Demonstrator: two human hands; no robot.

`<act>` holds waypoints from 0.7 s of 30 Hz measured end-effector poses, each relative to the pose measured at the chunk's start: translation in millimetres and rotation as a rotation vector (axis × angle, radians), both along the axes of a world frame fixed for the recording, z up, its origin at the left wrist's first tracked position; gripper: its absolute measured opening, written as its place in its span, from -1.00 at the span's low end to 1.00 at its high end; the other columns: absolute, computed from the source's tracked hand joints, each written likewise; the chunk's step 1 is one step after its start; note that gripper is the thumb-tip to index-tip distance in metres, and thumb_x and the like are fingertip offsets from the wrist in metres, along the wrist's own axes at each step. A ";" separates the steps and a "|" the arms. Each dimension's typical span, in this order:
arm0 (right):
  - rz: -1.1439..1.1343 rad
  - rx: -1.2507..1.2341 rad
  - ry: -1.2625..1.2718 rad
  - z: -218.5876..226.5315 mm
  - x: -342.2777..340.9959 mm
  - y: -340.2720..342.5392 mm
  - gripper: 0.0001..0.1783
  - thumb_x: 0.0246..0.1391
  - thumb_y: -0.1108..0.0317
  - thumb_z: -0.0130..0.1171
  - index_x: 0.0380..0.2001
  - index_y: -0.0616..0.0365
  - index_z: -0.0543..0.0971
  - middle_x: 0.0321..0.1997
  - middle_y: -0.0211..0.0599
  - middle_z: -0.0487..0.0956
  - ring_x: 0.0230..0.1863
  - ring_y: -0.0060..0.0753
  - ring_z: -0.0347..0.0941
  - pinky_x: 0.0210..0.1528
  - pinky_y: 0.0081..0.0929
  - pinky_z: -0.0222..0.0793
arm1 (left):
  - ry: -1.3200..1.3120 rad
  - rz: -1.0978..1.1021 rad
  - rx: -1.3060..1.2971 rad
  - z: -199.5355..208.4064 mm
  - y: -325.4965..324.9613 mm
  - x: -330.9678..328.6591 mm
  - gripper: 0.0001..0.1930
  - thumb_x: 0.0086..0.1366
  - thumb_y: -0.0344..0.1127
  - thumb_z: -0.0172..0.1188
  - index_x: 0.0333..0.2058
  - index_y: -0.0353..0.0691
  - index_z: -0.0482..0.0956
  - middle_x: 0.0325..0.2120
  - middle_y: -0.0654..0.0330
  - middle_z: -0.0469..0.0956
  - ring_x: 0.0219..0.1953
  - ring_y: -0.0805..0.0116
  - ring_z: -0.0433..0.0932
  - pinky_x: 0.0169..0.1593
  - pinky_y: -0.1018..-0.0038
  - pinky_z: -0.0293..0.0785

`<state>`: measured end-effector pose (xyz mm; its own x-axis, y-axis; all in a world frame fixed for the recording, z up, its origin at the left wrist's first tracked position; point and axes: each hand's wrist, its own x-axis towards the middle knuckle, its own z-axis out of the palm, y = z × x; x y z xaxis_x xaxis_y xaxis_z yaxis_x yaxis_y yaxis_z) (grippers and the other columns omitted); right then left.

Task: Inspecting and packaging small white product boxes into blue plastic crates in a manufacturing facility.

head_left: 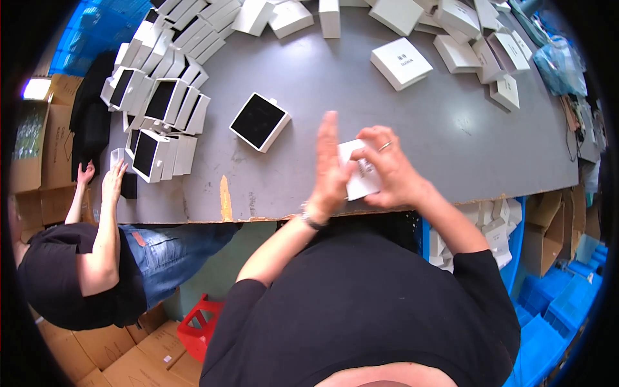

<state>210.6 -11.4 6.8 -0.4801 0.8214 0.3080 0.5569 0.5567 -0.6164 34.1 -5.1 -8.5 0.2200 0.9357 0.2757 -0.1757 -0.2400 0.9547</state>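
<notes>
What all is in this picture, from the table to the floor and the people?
Table: one, grey, centre.
Open box with black inlay: one, white, lying alone mid-table.
Stacked open boxes: many, white with black insides, table's left part.
Closed boxes: many, white, along the far edge.
Cardboard cartons: several, brown, floor at lower left.
Crates: several, blue, floor at right.
Small crate: one, red, floor under the table edge.
Co-worker: one, black shirt and jeans, at left, hands at the table's end.
Small box: one, white, held between both hands.
Left hand: flat against the small box's left side.
Right hand: fingers curled over the small box, ring on one finger.
</notes>
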 end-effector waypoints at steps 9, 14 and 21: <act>-0.465 -0.162 -0.233 17.3 49.5 -46.2 -0.15 -0.43 0.12 0.48 0.11 -0.13 0.50 0.23 -0.03 0.33 0.32 0.15 0.17 0.36 0.09 0.05 | 0.782 0.274 0.538 14.0 27.2 -53.8 -0.26 0.05 -0.14 0.43 0.23 -0.17 0.43 0.32 -0.08 0.17 0.44 -0.17 -0.04 0.43 -0.05 -0.05; -0.827 -0.272 -0.730 76.8 123.1 -78.2 -0.19 -0.34 0.05 0.49 0.09 -0.01 0.50 0.23 0.00 0.38 0.37 0.13 0.17 0.37 0.08 0.09 | 1.183 0.448 0.410 7.3 66.8 -150.0 -0.24 -0.03 -0.16 0.44 0.20 -0.16 0.43 0.25 -0.17 0.20 0.33 -0.24 0.12 0.37 -0.04 0.13; -0.557 0.221 -0.400 4.8 98.6 92.6 -0.18 -0.13 0.07 0.45 0.23 0.03 0.43 0.38 -0.01 0.30 0.46 0.16 0.09 0.39 -0.03 0.14 | 1.092 0.317 0.244 16.2 23.6 -83.2 -0.09 0.01 0.02 0.52 0.20 -0.45 0.33 -0.06 -0.13 0.32 -0.02 -0.05 0.44 0.04 0.21 0.50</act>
